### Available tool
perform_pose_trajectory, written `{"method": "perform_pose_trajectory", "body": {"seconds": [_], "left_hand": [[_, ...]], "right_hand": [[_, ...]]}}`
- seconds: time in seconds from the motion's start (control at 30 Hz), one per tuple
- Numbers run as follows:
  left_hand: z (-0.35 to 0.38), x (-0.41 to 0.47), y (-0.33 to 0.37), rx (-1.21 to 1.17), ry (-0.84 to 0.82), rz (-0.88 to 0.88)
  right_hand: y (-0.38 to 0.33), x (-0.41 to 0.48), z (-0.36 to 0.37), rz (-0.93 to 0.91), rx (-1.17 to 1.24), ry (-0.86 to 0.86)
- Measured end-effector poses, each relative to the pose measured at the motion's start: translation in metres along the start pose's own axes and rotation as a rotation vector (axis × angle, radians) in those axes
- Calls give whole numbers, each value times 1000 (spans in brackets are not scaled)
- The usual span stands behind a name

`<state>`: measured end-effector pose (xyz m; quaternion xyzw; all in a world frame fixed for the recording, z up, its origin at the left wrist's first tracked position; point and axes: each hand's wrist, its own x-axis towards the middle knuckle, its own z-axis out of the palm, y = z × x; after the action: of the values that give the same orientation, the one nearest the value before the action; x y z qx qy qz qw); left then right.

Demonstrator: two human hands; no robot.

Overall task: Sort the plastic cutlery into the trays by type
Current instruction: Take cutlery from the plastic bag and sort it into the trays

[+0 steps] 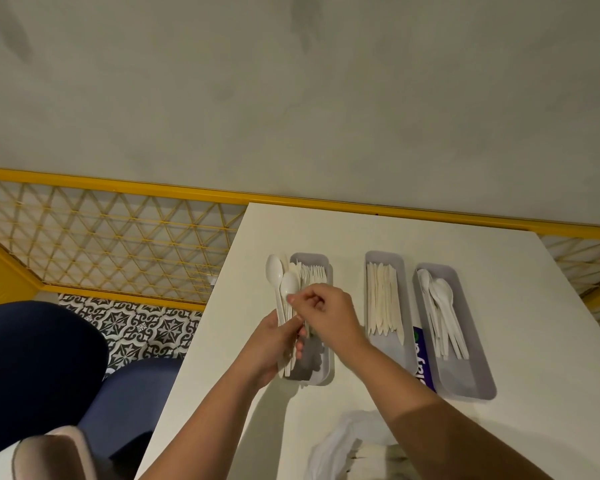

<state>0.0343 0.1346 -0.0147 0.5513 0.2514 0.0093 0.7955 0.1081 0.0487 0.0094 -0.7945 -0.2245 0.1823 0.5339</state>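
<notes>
Right now my left hand [271,344] grips a mixed bundle of white plastic cutlery [288,306] over the left grey plastic tray [328,374], which holds forks. My right hand [321,311] pinches one white plastic spoon [289,285] near its neck. I'd draw it straight out toward twelve o'clock, keeping the bundle tight, then carry it to three o'clock, past the middle grey tray of knives [383,294], into the right grey tray of spoons [465,379] on the white tabletop [534,341].

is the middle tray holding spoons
No, the middle tray holds flat knives; spoons lie in the right tray.
</notes>
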Motion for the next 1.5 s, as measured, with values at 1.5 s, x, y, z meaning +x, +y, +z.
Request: {"method": "perform_pose_trajectory", "body": {"seconds": [1.5], "left_hand": [[79, 6, -12, 156, 58, 19]], "right_hand": [[28, -28, -50, 162, -87, 88]]}}
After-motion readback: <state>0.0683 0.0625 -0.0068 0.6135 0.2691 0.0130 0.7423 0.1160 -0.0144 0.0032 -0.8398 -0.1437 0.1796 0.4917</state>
